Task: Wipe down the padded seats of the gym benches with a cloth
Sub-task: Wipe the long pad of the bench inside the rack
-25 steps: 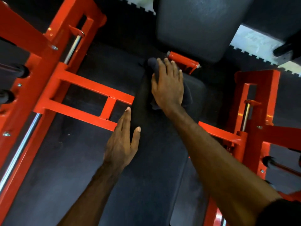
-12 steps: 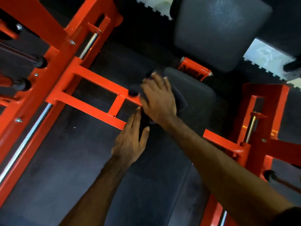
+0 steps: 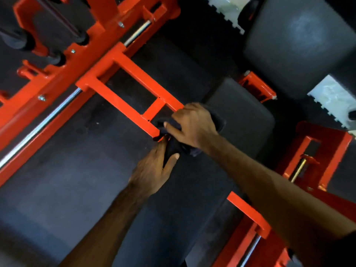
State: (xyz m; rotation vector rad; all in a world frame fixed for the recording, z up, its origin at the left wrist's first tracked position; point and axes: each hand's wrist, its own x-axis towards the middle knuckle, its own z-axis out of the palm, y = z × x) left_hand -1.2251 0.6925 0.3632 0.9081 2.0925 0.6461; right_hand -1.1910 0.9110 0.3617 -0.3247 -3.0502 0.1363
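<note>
both hands have slid the dark cloth [image 3: 174,149] to the bench [image 3: 240,114] pad's left edge, against the red crossbar [image 3: 133,110]. right hand [image 3: 192,126] grips it from above; left hand [image 3: 154,170] pinches its lower fold.

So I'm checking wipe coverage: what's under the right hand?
A dark cloth bunched under the right hand, at the bench pad edge. The left hand grips its lower end. The pad beneath is covered.

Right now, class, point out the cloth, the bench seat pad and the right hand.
cloth [image 3: 174,149], head view, dark fold between the hands.
bench seat pad [image 3: 244,114], head view, bare top.
right hand [image 3: 194,126], head view, back.
</note>
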